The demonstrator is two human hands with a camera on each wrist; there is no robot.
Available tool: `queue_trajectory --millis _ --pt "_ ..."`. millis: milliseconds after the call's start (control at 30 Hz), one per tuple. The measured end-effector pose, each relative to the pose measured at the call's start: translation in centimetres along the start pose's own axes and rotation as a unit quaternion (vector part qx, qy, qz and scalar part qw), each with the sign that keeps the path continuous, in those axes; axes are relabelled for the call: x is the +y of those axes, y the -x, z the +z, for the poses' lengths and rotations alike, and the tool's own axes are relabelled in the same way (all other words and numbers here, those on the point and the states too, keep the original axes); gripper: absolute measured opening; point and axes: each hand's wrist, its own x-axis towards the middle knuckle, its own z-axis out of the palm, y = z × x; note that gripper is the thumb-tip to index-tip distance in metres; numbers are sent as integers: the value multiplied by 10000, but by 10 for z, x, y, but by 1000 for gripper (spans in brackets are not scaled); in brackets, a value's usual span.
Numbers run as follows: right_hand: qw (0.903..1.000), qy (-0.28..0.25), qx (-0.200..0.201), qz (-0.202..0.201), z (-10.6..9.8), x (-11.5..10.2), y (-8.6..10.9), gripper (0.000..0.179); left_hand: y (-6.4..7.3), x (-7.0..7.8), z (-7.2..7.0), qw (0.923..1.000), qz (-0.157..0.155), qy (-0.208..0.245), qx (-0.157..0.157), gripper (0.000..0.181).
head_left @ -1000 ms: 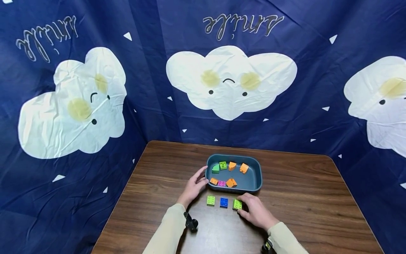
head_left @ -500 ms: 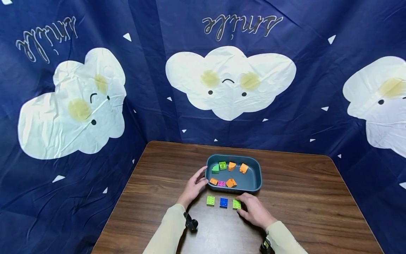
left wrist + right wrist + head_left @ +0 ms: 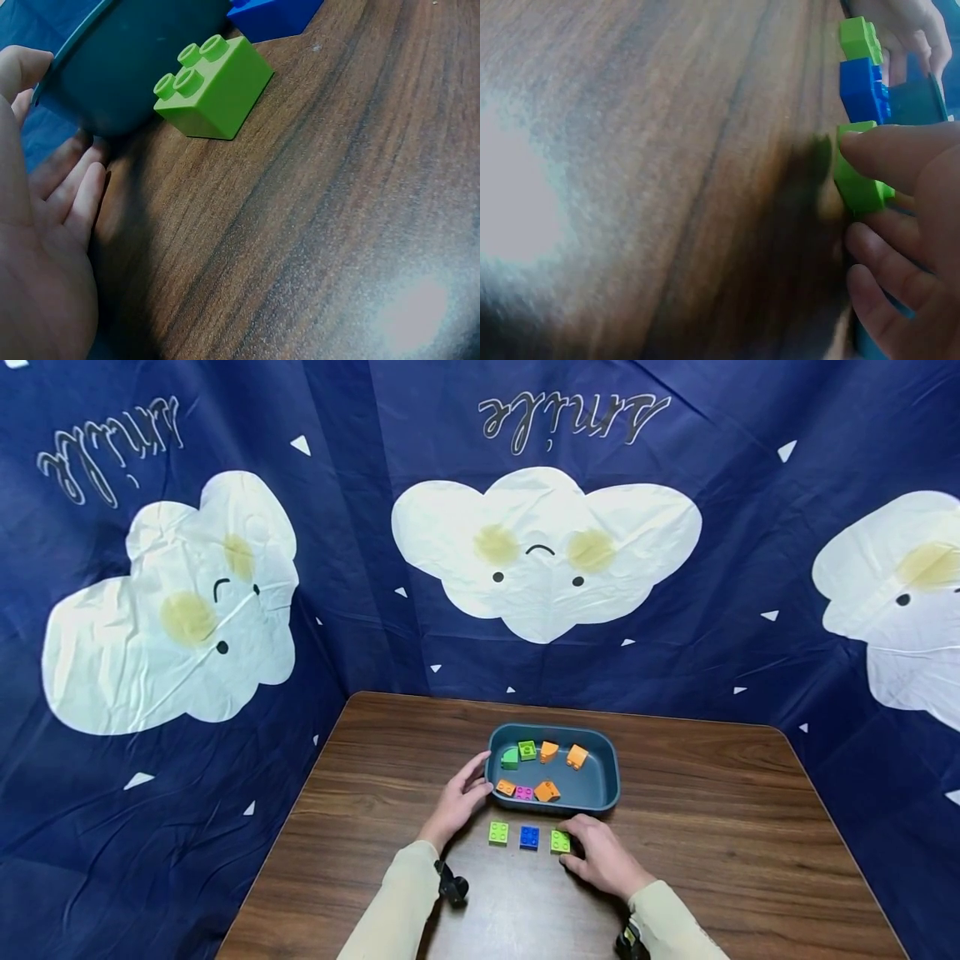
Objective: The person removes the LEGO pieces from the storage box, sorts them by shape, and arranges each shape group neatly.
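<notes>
My right hand (image 3: 606, 858) pinches a lime-green toy brick (image 3: 560, 842) between thumb and fingers at the right end of a short row on the table. Left of it sit a blue brick (image 3: 529, 837) and another lime-green brick (image 3: 214, 86), studs up, with small gaps between. My left hand (image 3: 457, 803) rests against the left end of a dark teal tray (image 3: 611, 797). In the left wrist view one bent digit touches the tray's rim, while straighter fingers (image 3: 86, 191) lie low at its side.
Inside the tray lie several bricks: a rounded green one (image 3: 510, 759), a lime one (image 3: 527, 750), a pink one (image 3: 523, 793) and several orange ones (image 3: 577, 757). Dark blue cloth (image 3: 352, 635) with white clouds hangs behind the wooden table (image 3: 712, 827).
The right-hand lime-green brick has turned slightly and shifted a little left in my right hand, now lining up with the row. My left hand and the tray have stayed put.
</notes>
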Motion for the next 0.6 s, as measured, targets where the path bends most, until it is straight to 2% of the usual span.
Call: queue_trajectory --millis 200,433,600 --pt "9999 33 107 -8 -7 -5 3 41 1 2 -1 9999 -110 64 -10 58" --pt "9995 133 -228 166 -27 -24 4 47 -1 2 -2 10000 11 81 5 58" --pt "9996 -1 -282 -68 -38 -36 -1 43 -1 1 -2 9999 -17 131 22 59"
